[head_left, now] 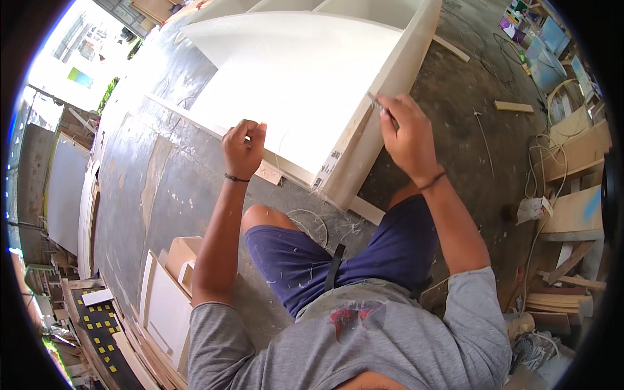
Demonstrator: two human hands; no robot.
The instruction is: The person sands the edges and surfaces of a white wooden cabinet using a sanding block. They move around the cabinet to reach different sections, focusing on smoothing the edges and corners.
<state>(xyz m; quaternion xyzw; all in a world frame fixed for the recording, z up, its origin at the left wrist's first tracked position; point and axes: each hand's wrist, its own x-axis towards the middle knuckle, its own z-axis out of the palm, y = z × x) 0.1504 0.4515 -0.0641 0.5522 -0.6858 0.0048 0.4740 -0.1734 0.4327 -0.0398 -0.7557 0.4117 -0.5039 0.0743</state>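
Bucket (547, 70) R of cab. (406, 62) (well apart)

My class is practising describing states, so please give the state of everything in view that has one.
White box-shaped cabinet: open.
Left bare hand: curled, contents unclear.
Right bare hand: pinching a small thin greyish object near the cabinet's edge.
Thin pale cable: loosely looped.
Short pale wooden strip: lying flat on the grey concrete floor.
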